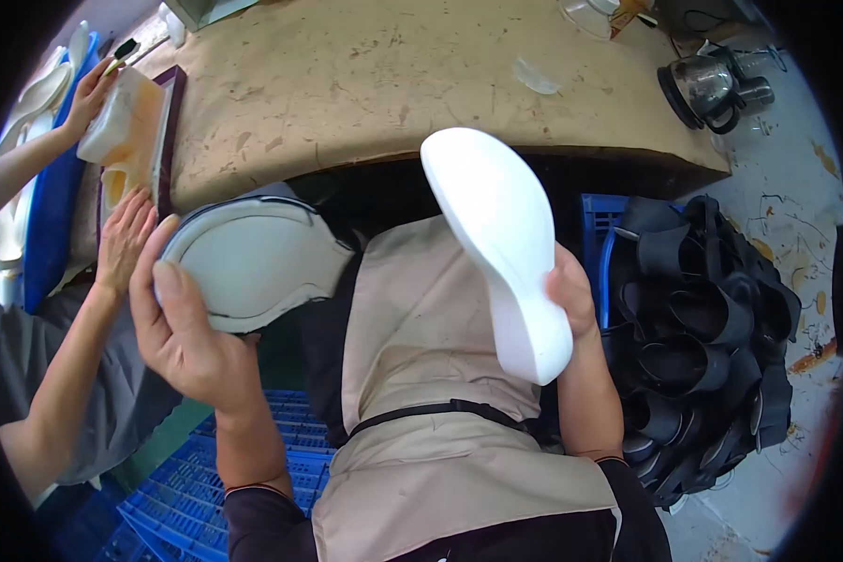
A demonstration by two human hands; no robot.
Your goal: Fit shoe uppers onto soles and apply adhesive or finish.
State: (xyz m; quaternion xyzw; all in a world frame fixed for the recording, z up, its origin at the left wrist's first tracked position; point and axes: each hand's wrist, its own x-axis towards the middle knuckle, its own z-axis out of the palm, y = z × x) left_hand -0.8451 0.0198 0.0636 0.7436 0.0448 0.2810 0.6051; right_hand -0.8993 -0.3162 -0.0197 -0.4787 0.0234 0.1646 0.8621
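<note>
My left hand (189,347) grips the toe end of a black shoe upper (253,262), thumb over its edge. Its pale underside, ringed by a raised rim, faces me, and the black part behind is mostly hidden. In my right hand (573,292) is a white shoe sole (496,220), held upright by its side near the narrow heel end. The broad toe end points up and away. Only some of the right fingers show; the rest are behind the sole. Upper and sole are apart, both over my beige apron (440,328).
A paper-covered bench (347,84) spans the front. On the right, a blue crate (601,211) holds several black shoe uppers (693,328). A co-worker's hands (126,239) handle a whitish block (122,117) at left, beside a blue bin (56,234) of white soles. Blue crates (187,487) stand lower left.
</note>
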